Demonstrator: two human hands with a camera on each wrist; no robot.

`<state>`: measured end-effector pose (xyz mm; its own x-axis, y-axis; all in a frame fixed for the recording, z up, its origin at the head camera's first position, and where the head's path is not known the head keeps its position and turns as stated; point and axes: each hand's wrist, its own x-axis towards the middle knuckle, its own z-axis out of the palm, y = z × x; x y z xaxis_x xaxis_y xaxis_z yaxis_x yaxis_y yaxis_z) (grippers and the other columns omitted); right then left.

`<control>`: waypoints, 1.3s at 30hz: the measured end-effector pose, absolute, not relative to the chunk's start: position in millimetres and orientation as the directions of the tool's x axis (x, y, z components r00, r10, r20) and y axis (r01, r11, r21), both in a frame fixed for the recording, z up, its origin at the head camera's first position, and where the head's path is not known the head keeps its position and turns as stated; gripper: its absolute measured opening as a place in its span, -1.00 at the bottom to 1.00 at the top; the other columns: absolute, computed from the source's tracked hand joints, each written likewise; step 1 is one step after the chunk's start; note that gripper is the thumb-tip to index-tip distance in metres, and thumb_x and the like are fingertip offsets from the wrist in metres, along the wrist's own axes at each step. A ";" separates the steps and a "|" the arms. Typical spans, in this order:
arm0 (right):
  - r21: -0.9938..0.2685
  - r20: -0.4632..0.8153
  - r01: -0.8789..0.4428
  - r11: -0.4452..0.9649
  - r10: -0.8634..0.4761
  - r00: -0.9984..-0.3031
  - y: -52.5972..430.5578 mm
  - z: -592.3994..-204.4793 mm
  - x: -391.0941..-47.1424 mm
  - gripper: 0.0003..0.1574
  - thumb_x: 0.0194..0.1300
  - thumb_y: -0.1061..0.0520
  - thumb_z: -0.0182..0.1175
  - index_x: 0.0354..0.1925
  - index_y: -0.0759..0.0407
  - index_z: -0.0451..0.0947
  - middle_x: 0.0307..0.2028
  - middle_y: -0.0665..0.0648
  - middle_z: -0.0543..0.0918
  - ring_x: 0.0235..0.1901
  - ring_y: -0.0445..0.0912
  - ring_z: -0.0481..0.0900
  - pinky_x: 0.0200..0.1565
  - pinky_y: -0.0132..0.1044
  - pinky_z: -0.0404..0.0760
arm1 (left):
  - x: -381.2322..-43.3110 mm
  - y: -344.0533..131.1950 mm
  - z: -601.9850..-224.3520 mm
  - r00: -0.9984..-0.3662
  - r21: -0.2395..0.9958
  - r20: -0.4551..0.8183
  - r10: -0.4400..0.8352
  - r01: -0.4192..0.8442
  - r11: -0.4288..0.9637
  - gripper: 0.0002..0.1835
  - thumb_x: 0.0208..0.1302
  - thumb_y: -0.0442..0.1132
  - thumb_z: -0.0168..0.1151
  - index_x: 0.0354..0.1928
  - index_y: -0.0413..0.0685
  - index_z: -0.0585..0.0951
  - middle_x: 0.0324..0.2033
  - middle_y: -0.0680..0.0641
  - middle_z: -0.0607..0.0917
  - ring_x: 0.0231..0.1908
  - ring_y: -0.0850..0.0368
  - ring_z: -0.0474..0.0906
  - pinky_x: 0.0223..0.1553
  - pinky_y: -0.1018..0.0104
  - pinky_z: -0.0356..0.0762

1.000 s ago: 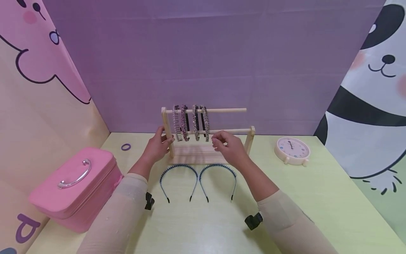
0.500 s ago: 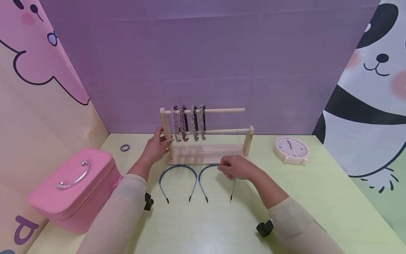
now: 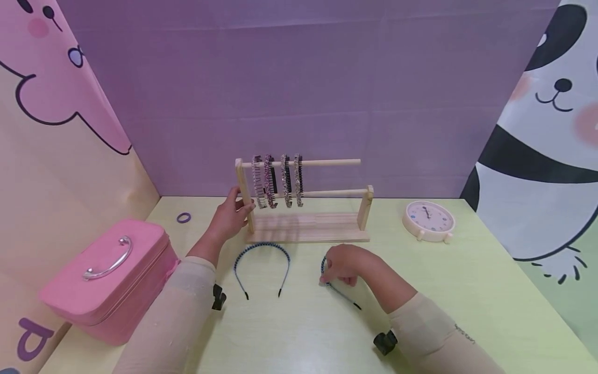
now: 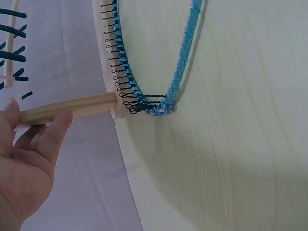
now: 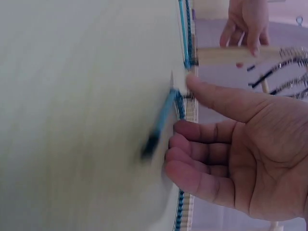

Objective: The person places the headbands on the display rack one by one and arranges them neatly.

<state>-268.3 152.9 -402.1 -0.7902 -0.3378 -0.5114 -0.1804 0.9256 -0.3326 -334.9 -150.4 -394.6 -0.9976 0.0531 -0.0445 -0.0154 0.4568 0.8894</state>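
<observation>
My left hand (image 3: 228, 218) grips the left post (image 4: 89, 107) of a wooden headband rack (image 3: 306, 228), thumb on one side and fingers on the other. Several glittery toothed headbands (image 3: 270, 182) hang on the rack's upper bar, towards its left end. In front of the base my right hand (image 3: 348, 264) pinches a blue headband (image 3: 343, 296), now turned so one black-tipped end points to the lower right. Much of this headband is hidden behind the hand. A second blue headband (image 3: 263, 244), beaded along its arch, lies on the table with both ends towards me.
On the left stands a pink case (image 3: 107, 275) with a silver handle. Behind it lies a purple ring (image 3: 184, 217). A round pink clock (image 3: 429, 221) rests at the back right of the table (image 3: 289, 337). A purple backdrop (image 3: 299, 93) rises behind the rack.
My right hand came down from the hanging headbands to the right-hand blue headband, took hold of it and turned it. The left hand stayed on the rack's post.
</observation>
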 end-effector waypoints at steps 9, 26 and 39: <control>-0.454 -0.475 -0.216 0.864 -0.440 -0.762 161.7 -392.4 -263.3 -0.77 0.30 0.15 0.28 -0.46 0.20 0.53 -0.54 0.14 0.67 -0.55 0.01 0.68 -0.43 -0.21 0.71 | -334.5 -149.4 -394.9 -0.998 0.888 -0.038 0.053 -0.009 0.460 -0.34 0.50 -0.06 0.03 0.50 0.38 0.00 0.46 -0.13 0.26 0.39 -0.15 0.30 0.17 -0.07 0.55; -0.867 -0.209 -0.056 0.495 -0.464 -0.861 247.4 -343.0 -288.7 -0.74 0.49 0.11 0.05 -0.09 0.31 0.49 -0.40 0.19 0.63 -0.39 0.02 0.63 -0.29 -0.10 0.73 | -335.9 -149.4 -394.8 -0.998 0.890 -0.037 0.050 -0.010 0.456 -0.35 0.50 -0.07 0.04 0.50 0.37 0.01 0.46 -0.14 0.27 0.39 -0.17 0.30 0.17 -0.09 0.54; -0.969 0.008 -0.114 0.220 -0.430 -0.903 288.5 -313.8 -278.8 -0.71 0.51 0.01 0.04 -0.15 0.23 0.48 -0.39 0.05 0.59 -0.43 -0.12 0.54 -0.45 -0.34 0.54 | -334.1 -148.7 -393.2 -0.998 0.892 -0.031 0.047 -0.006 0.452 -0.35 0.50 -0.08 0.04 0.49 0.39 0.02 0.45 -0.14 0.29 0.38 -0.17 0.31 0.16 -0.09 0.55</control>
<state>-278.8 288.5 -313.8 -0.9027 -0.4302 0.0083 -0.1135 0.2196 -0.9690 -334.1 -148.7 -393.2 -0.9984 0.0466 -0.0308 -0.0064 0.4521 0.8919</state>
